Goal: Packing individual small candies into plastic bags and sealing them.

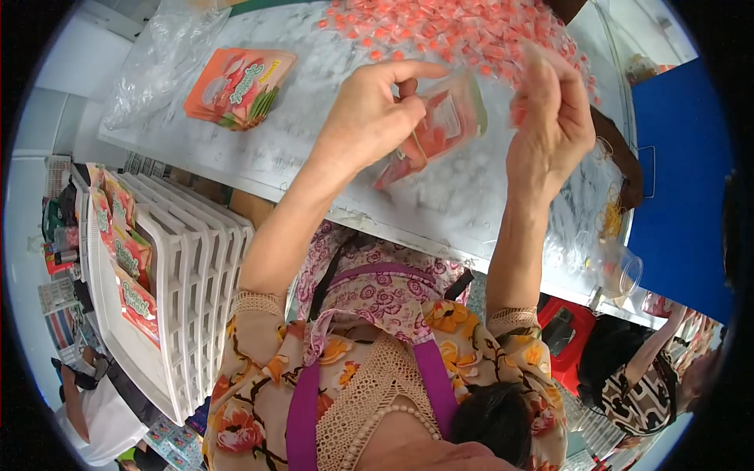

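Observation:
My left hand [375, 110] is closed on the near-left side of a pouch [452, 118] with a clear window, its index finger stretched out toward the pouch's top. Red pieces show through the window, and a thin tan band [419, 147] lies across the pouch's lower part. My right hand [551, 125] is raised just right of the pouch, fingers bent together and partly blurred. Something reddish shows by its fingers; whether they grip it is unclear. Beyond both hands spreads a heap of small wrapped red candies [463, 31].
A printed red pouch [239, 88] lies on the marbled table [314, 177] at left, near clear plastic sheeting [161, 59]. Stacked white crates [169, 275] with pouches stand lower left. Yellow rubber bands [611, 213] and a clear cup [620, 271] sit at right, by a blue panel [683, 173].

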